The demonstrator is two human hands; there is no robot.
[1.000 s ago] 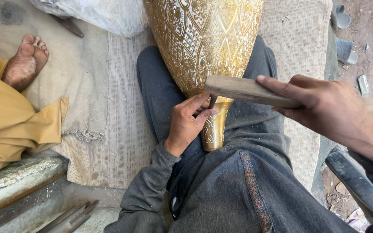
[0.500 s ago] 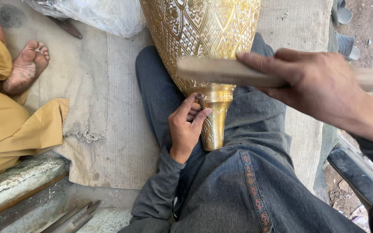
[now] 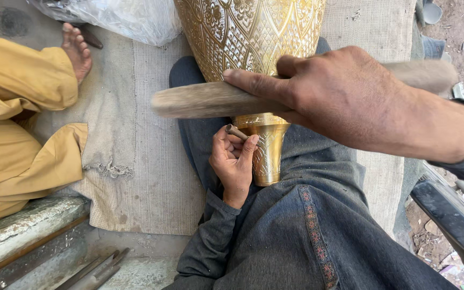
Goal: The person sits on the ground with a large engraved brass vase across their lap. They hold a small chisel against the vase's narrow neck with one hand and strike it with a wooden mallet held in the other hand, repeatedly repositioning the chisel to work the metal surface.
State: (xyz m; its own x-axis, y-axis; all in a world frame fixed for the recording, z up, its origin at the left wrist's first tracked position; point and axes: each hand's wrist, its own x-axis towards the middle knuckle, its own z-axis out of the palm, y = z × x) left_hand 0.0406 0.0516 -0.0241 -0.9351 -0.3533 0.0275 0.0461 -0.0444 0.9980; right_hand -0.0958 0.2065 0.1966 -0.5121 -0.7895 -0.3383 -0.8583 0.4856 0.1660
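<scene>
Clearly my left hand (image 3: 236, 161) pinched a small metal chisel (image 3: 237, 132) against the engraved brass vase (image 3: 253, 48) resting across my lap, while my right hand (image 3: 345, 99) gripped a wooden mallet stick (image 3: 205, 101) (poised above, presumably for striking).

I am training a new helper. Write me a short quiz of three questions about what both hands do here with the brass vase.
1. True or false: the right hand grips a wooden stick above the brass vase.
2. The left hand holds a: A) brush B) small metal punch C) cloth
3. What lies under the person's legs?

Key: 1 true. 2 B. 3 a woven mat.
</scene>
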